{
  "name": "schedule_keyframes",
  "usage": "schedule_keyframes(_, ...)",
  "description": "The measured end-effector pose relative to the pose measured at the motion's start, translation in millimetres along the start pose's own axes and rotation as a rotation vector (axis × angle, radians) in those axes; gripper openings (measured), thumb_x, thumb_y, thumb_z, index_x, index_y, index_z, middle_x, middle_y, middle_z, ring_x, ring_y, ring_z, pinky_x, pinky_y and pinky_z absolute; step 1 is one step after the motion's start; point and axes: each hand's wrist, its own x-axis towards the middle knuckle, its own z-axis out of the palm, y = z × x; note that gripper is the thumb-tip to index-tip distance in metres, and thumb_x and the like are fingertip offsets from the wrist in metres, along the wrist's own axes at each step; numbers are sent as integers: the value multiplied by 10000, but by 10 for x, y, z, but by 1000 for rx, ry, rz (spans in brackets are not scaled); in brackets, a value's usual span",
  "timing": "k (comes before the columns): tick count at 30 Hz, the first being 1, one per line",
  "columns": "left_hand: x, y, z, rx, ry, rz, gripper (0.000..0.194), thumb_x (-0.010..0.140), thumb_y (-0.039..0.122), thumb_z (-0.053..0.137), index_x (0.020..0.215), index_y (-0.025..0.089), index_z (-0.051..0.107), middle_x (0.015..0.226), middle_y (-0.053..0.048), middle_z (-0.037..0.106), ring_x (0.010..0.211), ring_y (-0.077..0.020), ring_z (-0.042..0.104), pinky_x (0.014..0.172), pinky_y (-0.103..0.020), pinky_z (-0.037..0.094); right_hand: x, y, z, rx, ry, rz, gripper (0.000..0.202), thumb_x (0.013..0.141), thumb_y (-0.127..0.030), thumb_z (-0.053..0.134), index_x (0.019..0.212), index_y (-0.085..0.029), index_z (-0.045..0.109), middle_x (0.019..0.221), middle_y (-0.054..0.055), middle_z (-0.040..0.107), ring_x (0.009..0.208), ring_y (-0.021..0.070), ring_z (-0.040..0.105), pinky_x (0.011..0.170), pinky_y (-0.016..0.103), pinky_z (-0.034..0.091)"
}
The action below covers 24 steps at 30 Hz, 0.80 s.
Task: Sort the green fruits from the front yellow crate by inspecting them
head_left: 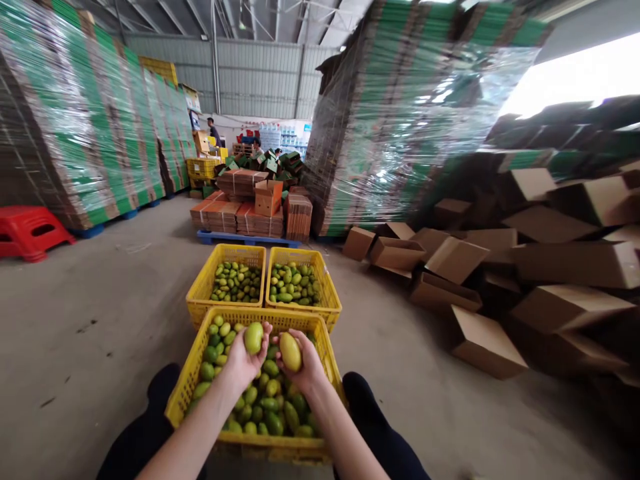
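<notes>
My left hand (pixel 245 360) is closed around a green mango (pixel 253 338), its fingers curled under the fruit. A yellower mango (pixel 291 352) sits in my right hand (pixel 307 367), gripped between thumb and fingers. Both hands are above the near yellow crate (pixel 220 437), which is filled with loose green and yellowish mangoes (pixel 270 403). Beyond it two more yellow crates touch its far side. The left one (pixel 197 293) and the right one (pixel 330 293) also hold mangoes, piled below their rims.
Empty cardboard boxes (pixel 455 260) lie heaped on the right. Bundled flat cartons (pixel 220 217) rest on a blue pallet (pixel 247 239) ahead. Wrapped carton stacks (pixel 370 133) rise on both sides. A red stool (pixel 33 230) stands at left; a person (pixel 213 132) is far back.
</notes>
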Motion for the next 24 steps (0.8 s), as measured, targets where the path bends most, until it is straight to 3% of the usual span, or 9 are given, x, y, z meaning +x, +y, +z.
schedule_keyframes(3, -27, 6, 7, 43, -33, -31, 220, 948, 260, 424, 933, 104, 578, 645, -43, 625, 391, -76, 523, 321, -139, 416, -61, -30, -5, 85, 60, 0, 227, 618, -328, 741, 735, -192, 600, 604, -1, 608, 486, 115, 538, 404, 202, 376)
schedule_keyframes(8, -71, 28, 13, 125, -44, 41, 188, 931, 232, 452, 812, 114, 537, 577, -11, 571, 331, -36, 414, 283, -104, 284, -161, -65, -28, 76, -40, 51, 182, 641, -297, 724, 723, -188, 603, 535, -7, 550, 461, 112, 507, 356, 182, 325)
schedule_keyframes(14, -48, 14, 18, 160, -51, 60, 211, 906, 266, 452, 822, 111, 568, 599, -38, 605, 349, -53, 439, 310, -131, 331, -147, -133, -41, 177, 79, 140, 168, 687, -291, 704, 752, -172, 605, 605, 31, 641, 466, 107, 561, 380, 178, 428)
schedule_keyframes(24, 144, -68, -43, 185, -151, 79, 306, 912, 312, 414, 792, 84, 579, 559, -12, 532, 368, -66, 421, 322, -149, 268, 51, -50, 43, 271, 30, 69, 211, 687, -262, 759, 797, -179, 600, 623, 3, 671, 459, 91, 584, 405, 163, 464)
